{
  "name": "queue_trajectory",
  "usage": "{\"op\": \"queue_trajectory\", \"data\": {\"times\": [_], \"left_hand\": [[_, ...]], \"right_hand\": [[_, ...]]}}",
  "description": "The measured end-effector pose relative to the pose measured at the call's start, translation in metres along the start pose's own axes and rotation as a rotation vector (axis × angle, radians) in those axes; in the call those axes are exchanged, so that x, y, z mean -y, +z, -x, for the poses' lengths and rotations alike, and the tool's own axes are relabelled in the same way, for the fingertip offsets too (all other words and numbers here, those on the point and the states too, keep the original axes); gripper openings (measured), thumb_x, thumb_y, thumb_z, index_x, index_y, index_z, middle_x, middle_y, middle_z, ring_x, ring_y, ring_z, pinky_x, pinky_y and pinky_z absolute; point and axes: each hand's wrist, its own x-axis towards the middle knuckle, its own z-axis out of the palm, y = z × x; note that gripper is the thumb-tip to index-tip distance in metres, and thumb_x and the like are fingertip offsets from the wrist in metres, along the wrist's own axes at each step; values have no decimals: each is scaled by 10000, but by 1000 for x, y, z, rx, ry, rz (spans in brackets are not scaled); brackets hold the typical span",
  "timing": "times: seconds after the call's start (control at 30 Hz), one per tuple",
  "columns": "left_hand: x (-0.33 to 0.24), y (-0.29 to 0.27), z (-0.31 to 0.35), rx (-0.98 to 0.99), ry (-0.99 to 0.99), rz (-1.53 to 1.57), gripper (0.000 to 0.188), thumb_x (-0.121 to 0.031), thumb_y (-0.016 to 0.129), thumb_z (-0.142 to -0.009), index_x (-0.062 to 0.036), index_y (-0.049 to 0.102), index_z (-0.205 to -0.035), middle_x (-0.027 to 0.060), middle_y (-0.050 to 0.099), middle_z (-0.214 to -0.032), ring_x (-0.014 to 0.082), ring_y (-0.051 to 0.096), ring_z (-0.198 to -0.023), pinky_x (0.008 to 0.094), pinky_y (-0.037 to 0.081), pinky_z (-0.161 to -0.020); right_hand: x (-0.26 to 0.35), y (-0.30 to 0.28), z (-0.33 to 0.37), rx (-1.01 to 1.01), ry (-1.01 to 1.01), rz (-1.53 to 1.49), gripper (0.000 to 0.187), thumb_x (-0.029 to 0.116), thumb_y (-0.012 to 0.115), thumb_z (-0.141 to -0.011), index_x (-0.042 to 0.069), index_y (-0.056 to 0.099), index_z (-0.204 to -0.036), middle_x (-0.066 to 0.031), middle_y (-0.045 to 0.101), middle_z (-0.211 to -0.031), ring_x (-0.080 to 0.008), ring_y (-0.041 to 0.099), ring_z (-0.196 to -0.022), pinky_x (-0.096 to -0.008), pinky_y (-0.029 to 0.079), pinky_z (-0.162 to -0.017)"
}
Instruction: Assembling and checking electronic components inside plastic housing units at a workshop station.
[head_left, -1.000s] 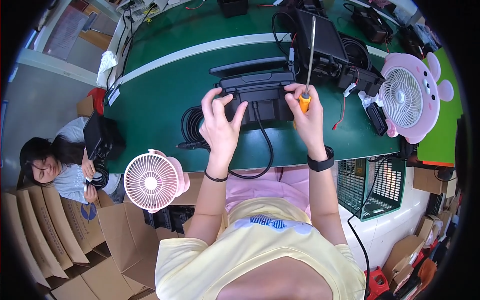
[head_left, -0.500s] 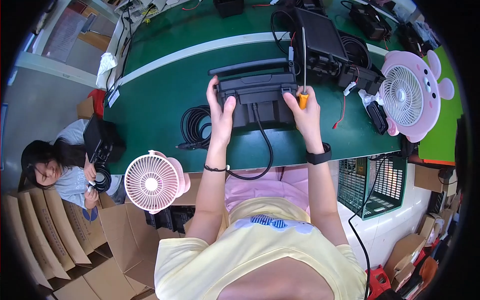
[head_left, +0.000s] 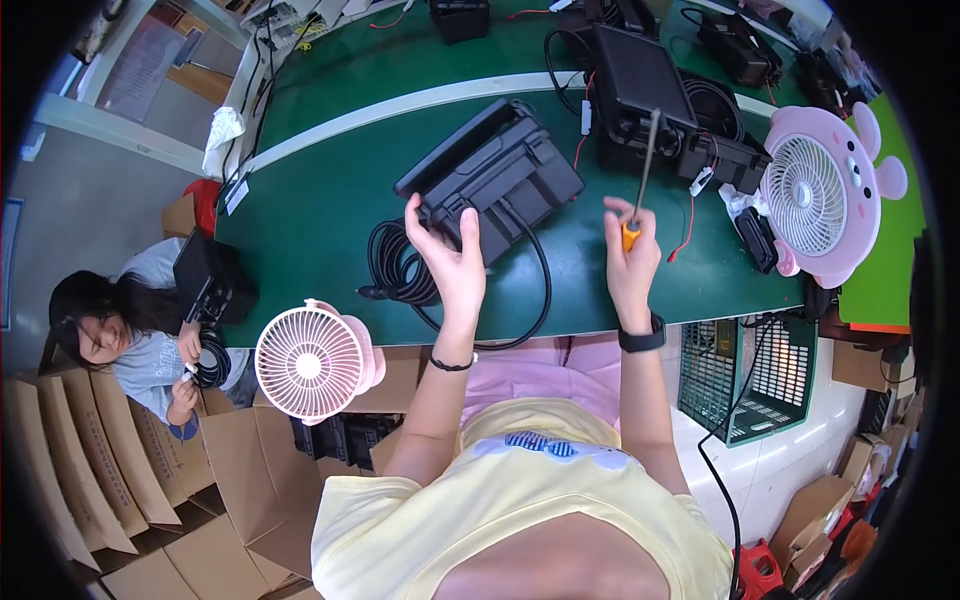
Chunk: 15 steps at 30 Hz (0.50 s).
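Note:
A black plastic case (head_left: 515, 165) with its lid partly raised lies slantwise on the green table. My left hand (head_left: 452, 262) grips its near left corner, thumb on the front and fingers at the side. From the front of the case a black cable (head_left: 547, 290) loops toward the table edge. A coil of black cable (head_left: 388, 262) lies beside my left wrist, partly hidden by that hand. My right hand (head_left: 632, 268), apart from the case, is closed round the orange handle of a screwdriver (head_left: 648, 165), whose shaft points away from me.
Another black case (head_left: 640, 85) stands on the green table (head_left: 310, 220) at the back right. A pink fan (head_left: 803, 190) is at the right, a smaller one (head_left: 308, 365) at the near left edge. A co-worker (head_left: 150, 310) handles a cable at left. Cardboard boxes (head_left: 255, 470) stand below.
The black case has turned counterclockwise, its left end coming nearer. My right hand has let go of it and moved right and nearer with the screwdriver. My left hand has shifted nearer too.

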Motion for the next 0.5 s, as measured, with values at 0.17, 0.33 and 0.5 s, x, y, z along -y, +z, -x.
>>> {"op": "queue_trajectory", "data": {"times": [0.17, 0.33, 0.5], "left_hand": [[-42, 3, -4, 9, 375, -829, 694, -87, 625, -912, -42, 283, -1515, 283, 147, -1548, 469, 203, -1429, 524, 235, -1155], [-72, 10, -48, 274, 505, -838, 474, -154, 692, -867, -50, 560, -1311, 177, 528, -1350, 384, 485, -1268, 475, 379, -1083], [-37, 25, -103, 479, 568, -1162, 551, -327, 729, -799, -100, 600, -1285, 152, 646, -1200, 328, 629, -1105, 444, 500, -946]], "right_hand": [[-12, -15, 38, 222, 116, 176, 334, 55, 645, -921, 82, 496, -1219, -176, 688, -914, -354, 692, -787, -394, 534, -663], [6, -28, 38, 287, 268, 72, 333, 119, 648, -940, 86, 519, -1245, -179, 681, -856, -286, 692, -734, -352, 526, -644], [32, -26, 37, 207, 71, 23, 312, 95, 648, -922, 96, 576, -1225, -164, 689, -877, -295, 686, -740, -361, 531, -666]]}}
